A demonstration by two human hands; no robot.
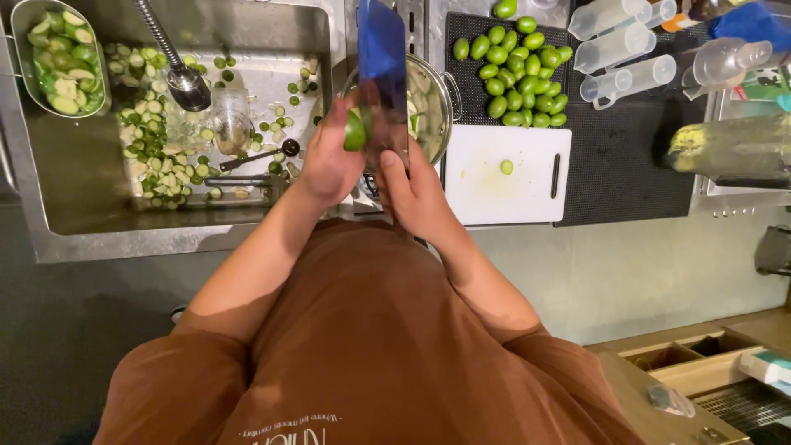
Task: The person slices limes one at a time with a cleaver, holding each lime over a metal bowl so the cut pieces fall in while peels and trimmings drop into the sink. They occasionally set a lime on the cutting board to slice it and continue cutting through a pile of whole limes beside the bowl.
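A wide steel sink [74,206] fills the left side, its floor strewn with cut lime ends and scraps, with a tap head [188,86] hanging over a glass jar [231,121]. A steel tub [18,62] of peeled lime pieces sits at the sink's far left corner. To the right lies a black mat [626,165] carrying a white cutting board [527,198] with one small lime piece on it, and behind the board a heap of whole green limes [519,70]. Clear plastic measuring jugs [626,58] lie on their sides beyond the heap; a dark bottle with a yellow-green label [725,148] lies at the right edge. A steel pot [437,103] stands between sink and board. Over it the right hand [416,194] is closed around the handle of a broad knife [383,74], blade upright. The left hand [329,161] is closed around a lime [356,130], pinched at the fingertips, touching the blade's left face
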